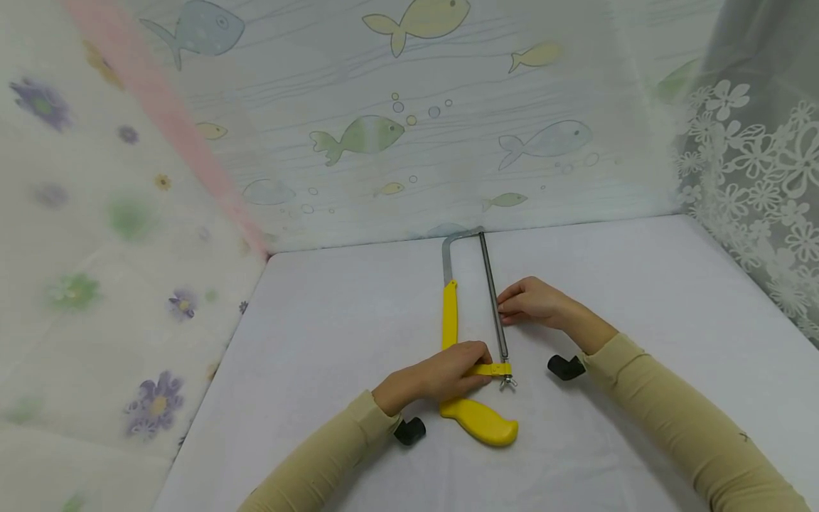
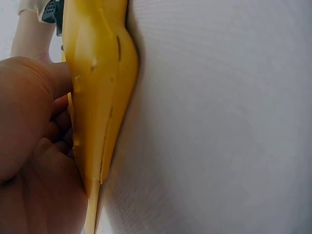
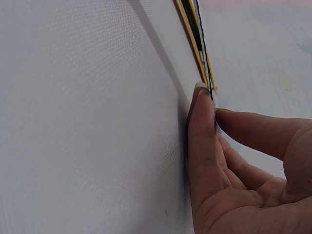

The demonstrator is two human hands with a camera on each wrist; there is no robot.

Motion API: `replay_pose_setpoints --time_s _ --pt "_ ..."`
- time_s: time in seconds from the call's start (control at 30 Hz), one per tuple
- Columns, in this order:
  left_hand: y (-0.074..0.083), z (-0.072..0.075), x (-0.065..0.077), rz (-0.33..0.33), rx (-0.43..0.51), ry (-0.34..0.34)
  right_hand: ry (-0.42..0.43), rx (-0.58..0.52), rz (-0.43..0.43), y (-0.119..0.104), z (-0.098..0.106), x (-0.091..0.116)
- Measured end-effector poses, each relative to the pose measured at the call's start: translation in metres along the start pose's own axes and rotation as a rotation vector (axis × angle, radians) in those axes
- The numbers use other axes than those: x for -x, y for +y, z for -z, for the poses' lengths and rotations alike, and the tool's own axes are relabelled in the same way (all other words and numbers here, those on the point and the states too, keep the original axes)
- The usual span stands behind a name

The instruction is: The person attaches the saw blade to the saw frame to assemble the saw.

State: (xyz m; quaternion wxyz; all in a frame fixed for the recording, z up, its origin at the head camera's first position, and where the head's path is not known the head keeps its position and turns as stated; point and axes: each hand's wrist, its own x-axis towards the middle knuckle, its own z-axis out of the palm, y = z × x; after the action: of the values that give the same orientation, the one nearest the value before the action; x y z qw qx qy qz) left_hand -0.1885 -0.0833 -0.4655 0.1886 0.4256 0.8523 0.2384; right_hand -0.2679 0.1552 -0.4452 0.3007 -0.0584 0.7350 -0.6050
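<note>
A hacksaw lies on the white-covered table, its yellow handle toward me and its grey metal bow at the far end. The dark blade runs along its right side down to a wing nut. My left hand grips the yellow frame just above the handle, fingers over the short yellow crosspiece. Seen from the left wrist, the yellow handle stands beside the palm. My right hand pinches the blade around its middle; in the right wrist view, thumb and fingertips meet at its thin edge.
A fish-print curtain hangs behind the table's far edge, with a flowered sheet at the left and lace at the right. Black wrist-worn devices sit under both wrists, close to the cloth.
</note>
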Motion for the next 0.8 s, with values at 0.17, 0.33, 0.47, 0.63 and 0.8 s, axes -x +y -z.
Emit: replay_pose_setpoints --time_s 0.17,0.33,0.47,0.63,0.8 --pt "-0.0001 0.0001 -0.0004 0.005 0.005 0.000 0.005 0.003 0.000 0.0003 0.0008 -0.0012" --pt "-0.0008 -0.0003 -0.0006 0.007 0.004 -0.002 0.013 0.017 0.000 0.0006 0.0005 -0.0022" --pt "-0.0011 -0.0005 -0.0010 0.004 0.007 0.000 0.028 0.050 0.008 -0.0002 -0.0009 -0.0018" --pt "-0.0004 -0.0003 -0.0009 0.002 0.011 0.001 0.032 0.083 0.016 0.0004 -0.0018 -0.0010" --pt "-0.0002 0.0005 -0.0007 0.006 0.016 0.000 0.026 0.090 0.018 0.0003 -0.0023 -0.0004"
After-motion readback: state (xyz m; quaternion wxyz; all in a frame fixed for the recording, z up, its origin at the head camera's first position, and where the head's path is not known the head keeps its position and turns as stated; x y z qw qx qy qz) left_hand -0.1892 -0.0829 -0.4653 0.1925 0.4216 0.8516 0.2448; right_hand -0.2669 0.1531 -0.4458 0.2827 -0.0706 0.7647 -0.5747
